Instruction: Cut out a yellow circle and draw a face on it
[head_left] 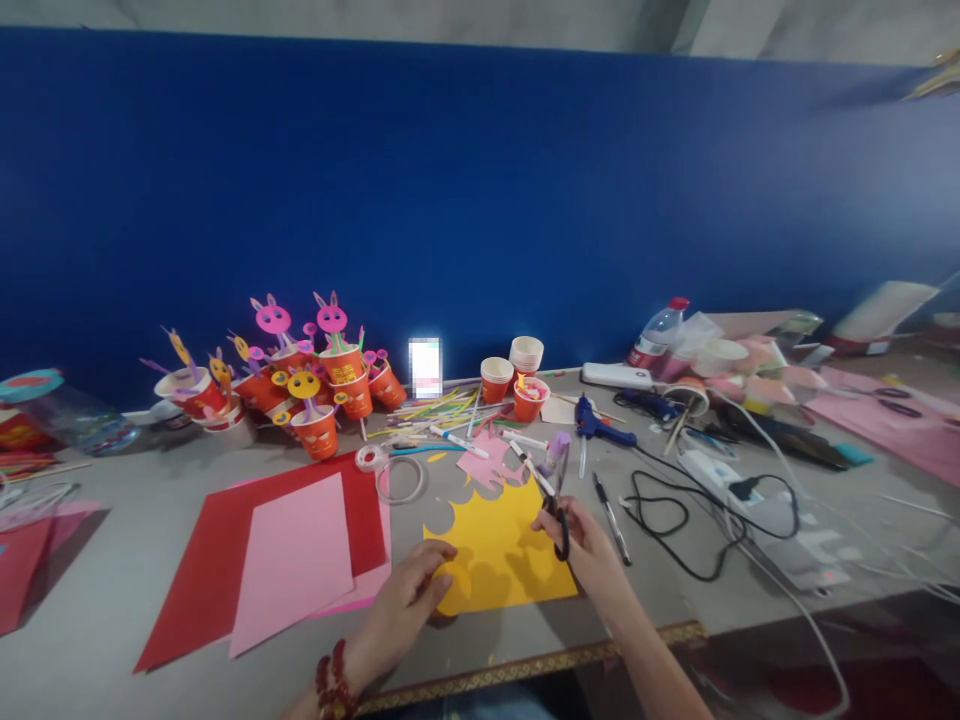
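My right hand (589, 545) is closed around the black handles of a pair of scissors (557, 522), over the right part of a yellow paper sheet (502, 545). Scalloped cut-outs run along the sheet's far edge. At the near left corner of the sheet, my left hand (411, 592) has its thumb and fingers curved round a round yellow disc (454, 590). Whether the disc is loose or part of the sheet, I cannot tell. Beyond the yellow sheet lies a pink paper offcut (487, 458) with rounded bites along its edge.
Red paper (199, 560) and pink paper (296, 565) lie left. Behind are decorated cups (315, 430), coloured sticks (427, 415) and a clear tape roll (400, 480). To the right are a pen (613, 520), a blue glue gun (600, 425), its black cord and a power strip (709, 475).
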